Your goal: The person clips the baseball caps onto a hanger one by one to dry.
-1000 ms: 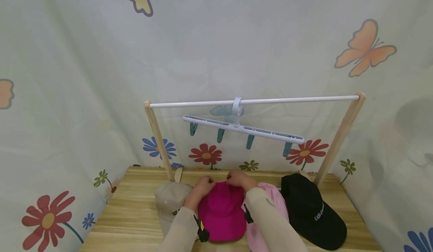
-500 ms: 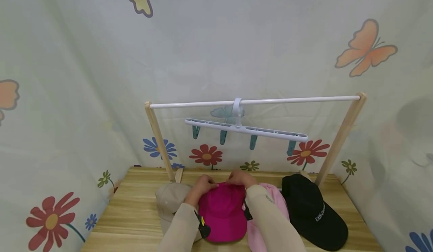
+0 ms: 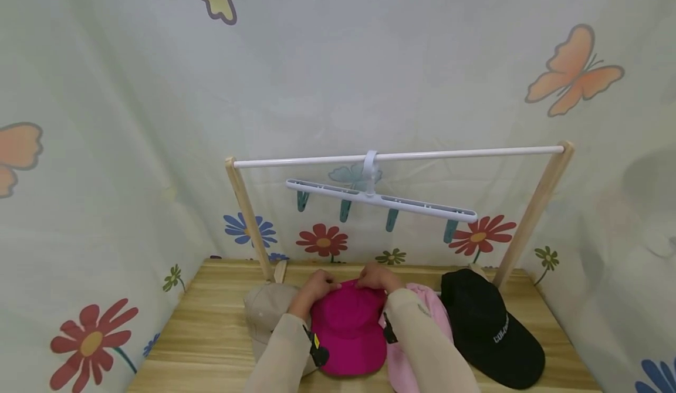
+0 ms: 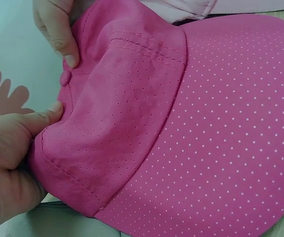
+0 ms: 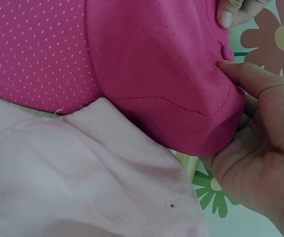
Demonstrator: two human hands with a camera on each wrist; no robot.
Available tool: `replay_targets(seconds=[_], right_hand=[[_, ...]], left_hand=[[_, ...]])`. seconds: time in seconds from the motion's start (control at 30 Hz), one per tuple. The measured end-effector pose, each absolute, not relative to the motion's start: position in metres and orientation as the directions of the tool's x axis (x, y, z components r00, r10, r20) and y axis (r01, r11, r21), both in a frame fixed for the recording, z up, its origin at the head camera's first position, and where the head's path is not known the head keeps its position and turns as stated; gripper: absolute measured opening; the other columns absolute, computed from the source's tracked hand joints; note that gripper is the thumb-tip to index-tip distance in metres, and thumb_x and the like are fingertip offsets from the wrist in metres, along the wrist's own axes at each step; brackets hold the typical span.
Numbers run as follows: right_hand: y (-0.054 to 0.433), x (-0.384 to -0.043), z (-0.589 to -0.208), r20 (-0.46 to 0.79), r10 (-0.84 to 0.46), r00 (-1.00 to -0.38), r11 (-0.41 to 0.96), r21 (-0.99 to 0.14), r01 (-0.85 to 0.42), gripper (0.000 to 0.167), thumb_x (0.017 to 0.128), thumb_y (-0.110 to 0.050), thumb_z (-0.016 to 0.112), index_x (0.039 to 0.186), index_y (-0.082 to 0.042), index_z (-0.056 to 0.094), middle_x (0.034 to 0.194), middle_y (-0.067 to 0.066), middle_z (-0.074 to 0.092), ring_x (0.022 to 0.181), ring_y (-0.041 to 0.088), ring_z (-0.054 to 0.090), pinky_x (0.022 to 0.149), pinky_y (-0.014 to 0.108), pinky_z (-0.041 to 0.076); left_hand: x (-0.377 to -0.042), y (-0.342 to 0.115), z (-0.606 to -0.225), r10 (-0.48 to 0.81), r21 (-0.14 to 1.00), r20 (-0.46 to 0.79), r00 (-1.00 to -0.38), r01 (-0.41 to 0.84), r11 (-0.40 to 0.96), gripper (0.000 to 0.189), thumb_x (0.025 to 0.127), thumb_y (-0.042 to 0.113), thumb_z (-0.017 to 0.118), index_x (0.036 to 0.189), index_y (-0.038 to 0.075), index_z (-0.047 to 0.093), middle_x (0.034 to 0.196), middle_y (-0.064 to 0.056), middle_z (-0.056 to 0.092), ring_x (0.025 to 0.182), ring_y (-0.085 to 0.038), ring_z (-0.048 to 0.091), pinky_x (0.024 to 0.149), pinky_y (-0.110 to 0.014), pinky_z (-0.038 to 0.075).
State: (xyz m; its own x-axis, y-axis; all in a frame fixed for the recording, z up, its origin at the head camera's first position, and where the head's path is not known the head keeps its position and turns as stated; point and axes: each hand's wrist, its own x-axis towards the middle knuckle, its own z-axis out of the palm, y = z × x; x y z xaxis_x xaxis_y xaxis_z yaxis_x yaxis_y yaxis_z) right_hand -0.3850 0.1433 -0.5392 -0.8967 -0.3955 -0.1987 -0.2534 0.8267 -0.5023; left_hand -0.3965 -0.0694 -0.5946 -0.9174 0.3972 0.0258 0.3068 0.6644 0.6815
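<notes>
A magenta cap (image 3: pixel 351 322) with white dots on its brim lies between my hands, brim toward me. My left hand (image 3: pixel 317 288) grips the left side of its crown; in the left wrist view that hand's thumb presses near the top button (image 4: pixel 65 78). On the crown's other side my right hand (image 5: pixel 270 133) grips the fabric, thumb on top and fingers beneath. A beige cap (image 3: pixel 266 311) is partly hidden by my left arm. Under my right forearm lies a pale pink cap (image 5: pixel 83 173), and right of it a black cap (image 3: pixel 486 328) with white lettering.
Behind the caps, a white rod (image 3: pixel 454 154) spans two wooden posts. A white hanger (image 3: pixel 380 200) with several teal clips (image 3: pixel 391 220) hangs from it, tilted down to the right. All stands on a wooden table (image 3: pixel 211 322) before a flower-printed curtain (image 3: pixel 158 88).
The hanger swings slightly on the rod. Both hands stay at the magenta cap's crown, shifting only a little, and the left fingers have come further over its top edge.
</notes>
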Motion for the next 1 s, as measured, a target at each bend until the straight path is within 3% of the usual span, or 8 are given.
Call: replay_targets(seconds=[0.1, 0.23, 0.47, 0.7, 0.8, 1.0], right_hand=[[0.144, -0.382, -0.537, -0.186, -0.409, -0.894, 0.812, -0.52, -0.263, 0.023, 0.095, -0.018, 0.069, 0.077, -0.004, 0.068, 0.071, -0.003, 0.051, 0.066, 0.011, 0.044, 0.061, 0.025, 0.038], [0.146, -0.379, -0.538, -0.148, -0.434, -0.889, 0.792, -0.534, -0.297, 0.017, 0.095, -0.015, 0.068, 0.087, -0.001, 0.071, 0.079, 0.0, 0.057, 0.071, 0.012, 0.046, 0.066, 0.028, 0.042], [0.148, -0.378, -0.546, -0.037, -0.483, -0.875, 0.741, -0.55, -0.386, 0.018, 0.095, -0.011, 0.067, 0.079, -0.002, 0.066, 0.073, -0.002, 0.053, 0.068, 0.011, 0.044, 0.064, 0.028, 0.04], [0.145, -0.367, -0.546, 0.105, -0.49, -0.866, 0.661, -0.602, -0.447, 0.02, 0.094, -0.009, 0.066, 0.077, -0.003, 0.061, 0.068, -0.005, 0.047, 0.063, 0.009, 0.041, 0.059, 0.025, 0.037], [0.144, -0.363, -0.544, 0.162, -0.485, -0.86, 0.63, -0.617, -0.471, 0.024, 0.095, -0.007, 0.066, 0.074, -0.003, 0.056, 0.066, -0.005, 0.043, 0.062, 0.009, 0.039, 0.058, 0.025, 0.035], [0.143, -0.358, -0.546, 0.226, -0.467, -0.855, 0.619, -0.607, -0.498, 0.018, 0.095, -0.005, 0.066, 0.077, -0.002, 0.061, 0.07, -0.002, 0.05, 0.065, 0.009, 0.043, 0.06, 0.026, 0.038]], left_hand=[[-0.397, -0.07, -0.597, 0.405, 0.686, 0.057, -0.913, 0.33, 0.648, 0.035, 0.097, 0.015, 0.069, 0.068, -0.002, 0.058, 0.059, 0.009, 0.038, 0.056, -0.008, 0.034, 0.055, -0.024, 0.031], [-0.396, -0.072, -0.598, 0.396, 0.706, 0.089, -0.914, 0.338, 0.622, 0.032, 0.096, 0.015, 0.071, 0.069, -0.001, 0.065, 0.06, 0.005, 0.05, 0.056, -0.007, 0.038, 0.055, -0.023, 0.034], [-0.391, -0.075, -0.592, 0.403, 0.708, 0.124, -0.907, 0.365, 0.604, 0.017, 0.092, 0.016, 0.076, 0.082, 0.002, 0.077, 0.082, -0.007, 0.072, 0.071, -0.009, 0.058, 0.066, -0.027, 0.049], [-0.387, -0.084, -0.582, 0.434, 0.695, 0.137, -0.891, 0.398, 0.598, 0.017, 0.093, 0.017, 0.074, 0.089, 0.002, 0.077, 0.091, -0.012, 0.074, 0.082, -0.023, 0.066, 0.073, -0.033, 0.052], [-0.385, -0.089, -0.578, 0.455, 0.679, 0.195, -0.869, 0.455, 0.576, 0.019, 0.094, 0.02, 0.073, 0.084, 0.004, 0.075, 0.086, -0.009, 0.073, 0.077, -0.019, 0.064, 0.069, -0.032, 0.051], [-0.379, -0.085, -0.57, 0.419, 0.684, 0.153, -0.895, 0.402, 0.609, 0.018, 0.094, 0.019, 0.074, 0.089, 0.002, 0.077, 0.091, -0.011, 0.074, 0.082, -0.021, 0.065, 0.072, -0.034, 0.051]])
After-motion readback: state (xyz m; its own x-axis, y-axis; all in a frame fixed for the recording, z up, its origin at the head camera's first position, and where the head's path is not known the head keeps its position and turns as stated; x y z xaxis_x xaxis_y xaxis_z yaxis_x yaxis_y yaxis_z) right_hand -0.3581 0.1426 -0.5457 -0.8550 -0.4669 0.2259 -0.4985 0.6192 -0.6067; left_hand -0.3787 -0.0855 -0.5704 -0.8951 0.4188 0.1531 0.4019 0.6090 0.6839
